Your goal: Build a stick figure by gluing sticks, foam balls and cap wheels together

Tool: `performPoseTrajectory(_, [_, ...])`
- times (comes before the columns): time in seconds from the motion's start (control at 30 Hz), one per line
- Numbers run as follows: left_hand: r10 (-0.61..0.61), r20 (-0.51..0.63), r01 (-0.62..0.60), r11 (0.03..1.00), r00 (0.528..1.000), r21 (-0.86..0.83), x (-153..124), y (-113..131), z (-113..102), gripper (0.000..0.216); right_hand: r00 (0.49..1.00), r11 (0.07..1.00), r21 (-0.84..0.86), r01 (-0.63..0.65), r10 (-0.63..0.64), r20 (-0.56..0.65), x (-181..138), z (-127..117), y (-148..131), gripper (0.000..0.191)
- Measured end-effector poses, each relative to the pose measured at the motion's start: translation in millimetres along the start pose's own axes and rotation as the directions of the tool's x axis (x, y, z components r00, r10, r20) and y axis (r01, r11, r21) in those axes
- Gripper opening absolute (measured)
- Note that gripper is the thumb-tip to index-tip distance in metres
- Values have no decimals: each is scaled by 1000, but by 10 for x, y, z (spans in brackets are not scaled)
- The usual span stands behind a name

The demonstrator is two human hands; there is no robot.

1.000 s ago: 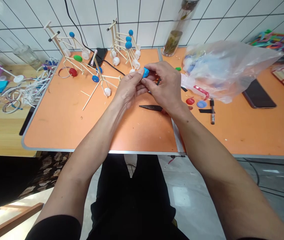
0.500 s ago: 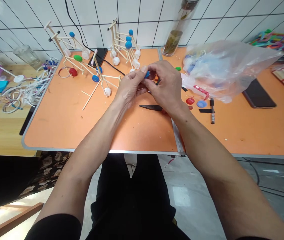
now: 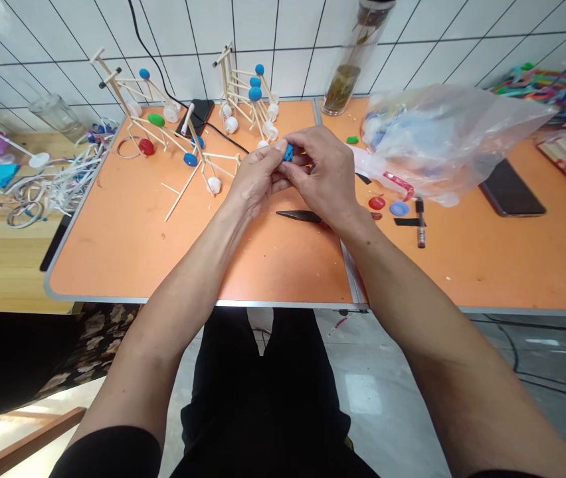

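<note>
My left hand (image 3: 258,172) and my right hand (image 3: 320,162) meet above the table, fingertips pinched together around a small blue bumpy piece (image 3: 288,153). Fingers cover most of it, so its full shape is hidden. Under my right hand lies a dark pointed tool (image 3: 299,216), its handle end mostly covered. Left of my hands stands a stick frame (image 3: 163,135) with blue, green, red and white round parts. Behind them is a second stick frame (image 3: 243,89) with blue and white round parts.
A clear plastic bag (image 3: 442,133) rests at the right, beside a phone (image 3: 512,189). A red disc (image 3: 377,203), a blue disc (image 3: 399,208) and a dark marker-like stick (image 3: 420,226) lie near my right forearm. A tall clear cylinder (image 3: 345,79) stands by the tiled wall.
The blue piece has turned between my fingertips and shows a bumpy side. My right hand has shifted slightly left and down; both hands keep their pinch.
</note>
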State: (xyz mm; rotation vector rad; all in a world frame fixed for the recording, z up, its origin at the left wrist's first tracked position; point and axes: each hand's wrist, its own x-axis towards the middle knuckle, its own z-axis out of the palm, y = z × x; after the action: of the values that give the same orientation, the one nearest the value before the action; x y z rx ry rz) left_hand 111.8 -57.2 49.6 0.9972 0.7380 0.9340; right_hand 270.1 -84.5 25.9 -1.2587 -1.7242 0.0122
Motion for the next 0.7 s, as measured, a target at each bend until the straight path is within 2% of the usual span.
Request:
performPoseTrajectory(0.13, [14, -15, -13, 1000, 1000, 14, 3, 4, 4, 42, 1000, 1000, 14, -27, 27, -12, 9, -27, -7, 19])
performPoseTrajectory(0.3, [9, -36, -9, 1000, 999, 19, 12, 17, -30, 43, 1000, 999, 38, -15, 14, 21, 21, -40, -47, 28])
performPoseTrajectory(0.57, [-8, -15, 8, 999, 1000, -32, 22, -13, -42, 47, 999, 997, 66, -36, 38, -30, 1, 11, -2, 16])
performPoseTrajectory(0.7, [-8, -20, 7, 998, 1000, -63, 16, 4, -66, 47, 1000, 995, 96, -15, 16, -11, 19, 11, 13, 24])
